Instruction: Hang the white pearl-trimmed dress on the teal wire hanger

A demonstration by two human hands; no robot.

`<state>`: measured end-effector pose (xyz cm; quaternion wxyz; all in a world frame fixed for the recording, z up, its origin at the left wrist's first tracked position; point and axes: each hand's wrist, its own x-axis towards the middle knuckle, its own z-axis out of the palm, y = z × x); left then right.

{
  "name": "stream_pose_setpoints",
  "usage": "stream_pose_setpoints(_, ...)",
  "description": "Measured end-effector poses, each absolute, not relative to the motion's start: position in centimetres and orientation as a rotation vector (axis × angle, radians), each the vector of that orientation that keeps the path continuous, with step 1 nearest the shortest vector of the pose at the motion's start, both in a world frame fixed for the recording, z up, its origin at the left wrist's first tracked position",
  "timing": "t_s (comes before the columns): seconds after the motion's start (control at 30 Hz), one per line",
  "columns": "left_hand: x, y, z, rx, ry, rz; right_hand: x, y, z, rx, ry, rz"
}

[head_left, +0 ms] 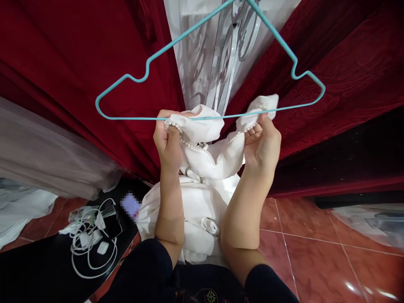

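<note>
A white dress (205, 158) with a pearl-trimmed neckline hangs between my hands, its lower folds spreading down toward my lap. My left hand (168, 141) grips the left side of its pearl edge, thumb on the front. On the other side, my right hand (263, 143) is closed on the right part of the same trim near a bunched white end. A light blue hanger (126, 118) is above and in front of the dress. Its bottom bar runs across the fabric at both hands; whether the cloth loops around the bar is hard to make out.
Dark red curtains (94, 54) flank a white ornate metal frame (229, 63). At lower left, a black surface (38, 269) bears tangled white cables (75, 252), a phone (112, 225) and a small white case (102, 247). Red floor tiles (309, 252) show at right.
</note>
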<state>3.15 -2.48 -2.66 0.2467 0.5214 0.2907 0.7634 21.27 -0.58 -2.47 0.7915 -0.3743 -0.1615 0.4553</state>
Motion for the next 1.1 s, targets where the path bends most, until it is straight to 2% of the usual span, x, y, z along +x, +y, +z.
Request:
stream_pose_setpoints(0.23,3.8,-1.7,-3.4,1.302,0.767,2.025,19.1,-3.5,-0.5,-0.563,-0.450,1.130)
stream_pose_setpoints(0.53,4.3,-1.4,-4.0,1.250,0.727,1.950,17.7,-2.3,-1.1,-0.575,-0.586,0.824)
stream_pose_setpoints(0.67,4.0,-1.3,-4.3,1.232,0.723,1.872,17.3,-1.6,-1.1,-0.442,-0.541,0.758)
stream_pose_setpoints(0.93,-1.8,-1.2,-7.7,1.055,1.329,1.902,18.6,-1.5,-1.6,-0.530,-0.710,0.642)
stream_pose_setpoints(1.0,-3.9,-0.4,-7.0,1.005,1.377,1.906,18.8,-1.5,-1.9,-0.525,-0.721,0.661)
stream_pose_setpoints(1.1,-6.7,0.9,-3.5,0.998,1.442,2.018,18.9,-1.8,-2.2,-0.488,-0.734,0.676)
